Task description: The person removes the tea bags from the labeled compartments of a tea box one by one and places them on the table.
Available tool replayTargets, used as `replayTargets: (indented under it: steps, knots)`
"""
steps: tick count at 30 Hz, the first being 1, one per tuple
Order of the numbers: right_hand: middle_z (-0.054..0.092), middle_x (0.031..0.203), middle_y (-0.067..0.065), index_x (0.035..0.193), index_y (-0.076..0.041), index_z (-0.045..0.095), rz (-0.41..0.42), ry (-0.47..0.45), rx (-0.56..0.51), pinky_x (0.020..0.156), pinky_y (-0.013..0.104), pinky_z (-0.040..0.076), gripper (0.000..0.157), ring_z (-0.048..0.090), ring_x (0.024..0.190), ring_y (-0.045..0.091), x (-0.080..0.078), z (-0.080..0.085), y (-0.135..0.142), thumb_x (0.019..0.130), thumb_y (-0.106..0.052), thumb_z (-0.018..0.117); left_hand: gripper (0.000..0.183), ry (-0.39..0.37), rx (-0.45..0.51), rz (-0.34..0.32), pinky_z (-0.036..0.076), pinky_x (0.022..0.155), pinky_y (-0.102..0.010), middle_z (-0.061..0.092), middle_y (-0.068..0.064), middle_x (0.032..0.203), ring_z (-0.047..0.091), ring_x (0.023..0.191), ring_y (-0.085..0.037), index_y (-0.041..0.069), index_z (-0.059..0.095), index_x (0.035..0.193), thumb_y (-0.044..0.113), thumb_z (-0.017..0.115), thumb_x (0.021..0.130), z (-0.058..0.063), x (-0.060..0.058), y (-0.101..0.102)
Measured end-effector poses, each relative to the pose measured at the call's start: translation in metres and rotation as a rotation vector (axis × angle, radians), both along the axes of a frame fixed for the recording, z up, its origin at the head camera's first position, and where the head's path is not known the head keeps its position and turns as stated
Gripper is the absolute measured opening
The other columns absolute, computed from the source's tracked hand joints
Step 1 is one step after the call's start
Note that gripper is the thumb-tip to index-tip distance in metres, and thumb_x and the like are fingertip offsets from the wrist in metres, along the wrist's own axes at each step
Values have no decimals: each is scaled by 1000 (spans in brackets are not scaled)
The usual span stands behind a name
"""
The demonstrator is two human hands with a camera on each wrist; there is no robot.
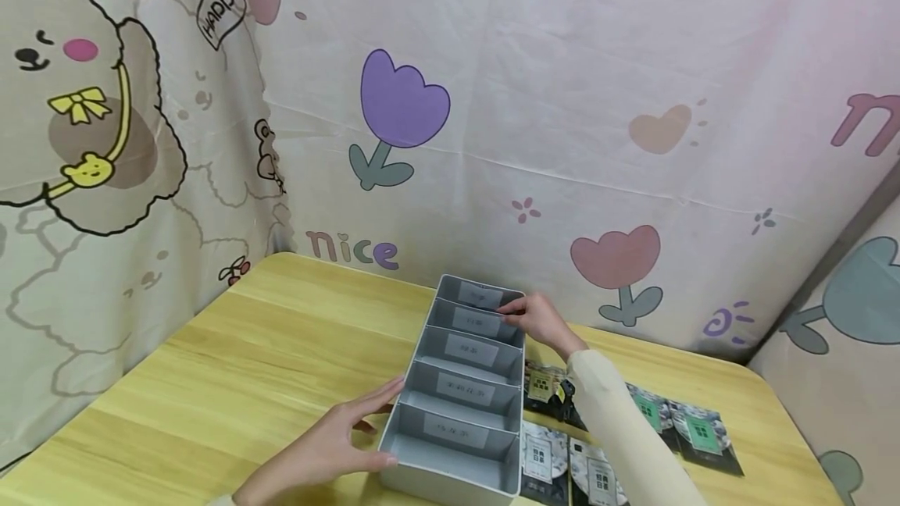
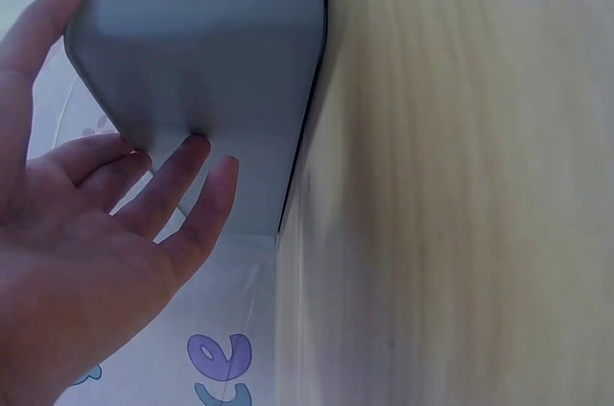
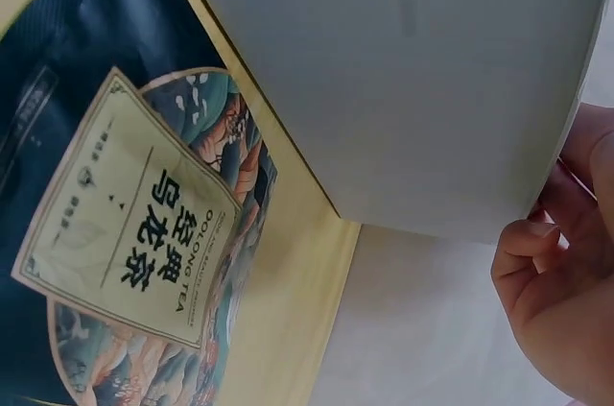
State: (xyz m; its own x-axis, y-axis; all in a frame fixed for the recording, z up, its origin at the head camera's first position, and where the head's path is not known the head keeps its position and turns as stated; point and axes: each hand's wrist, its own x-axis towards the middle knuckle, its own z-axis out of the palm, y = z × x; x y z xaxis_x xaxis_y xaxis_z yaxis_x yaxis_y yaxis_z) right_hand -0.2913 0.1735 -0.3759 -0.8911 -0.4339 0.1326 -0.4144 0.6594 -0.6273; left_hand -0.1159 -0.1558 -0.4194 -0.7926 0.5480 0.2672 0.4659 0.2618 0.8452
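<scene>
A long grey divided box (image 1: 450, 482) stands on the table, with several compartments in a row, each bearing a paper label. My left hand (image 1: 336, 437) rests against its near left side, fingers spread and fairly straight, the thumb at the near rim. In the left wrist view, fingertips (image 2: 223, 176) touch the outer wall. At the far right rim, my right hand (image 1: 540, 322) grips the edge, fingers over it and thumb outside. Part of this grip is hidden in the right wrist view. No packet is visible inside the compartments.
Right of the box lie tea packets: an oolong tea packet (image 3: 125, 195), two white-labelled packets (image 1: 541, 451) and two green-labelled packets (image 1: 703, 434). My right forearm (image 1: 626, 420) crosses over some of them. A printed cloth (image 1: 492, 100) hangs behind the wooden table (image 1: 281, 334).
</scene>
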Motion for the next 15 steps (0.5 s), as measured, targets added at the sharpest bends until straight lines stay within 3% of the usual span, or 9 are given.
replayTargets:
  steps: [4,15]
  knots:
    - [70,96,13,101,3,74,-6,14,-21,70,35,54,15,65,80,21,2,0,-1,89,0,65,80,-17,-5,11,51,86,-32,29,-22,152,49,121,-10,3,34,150,22,76,84,0,0,0]
    - [69,89,10,96,3,73,-21,20,-68,71,36,55,12,64,80,23,3,1,1,85,5,68,81,2,6,-5,51,87,-33,29,-23,152,48,124,-14,3,33,150,21,76,84,1,1,1]
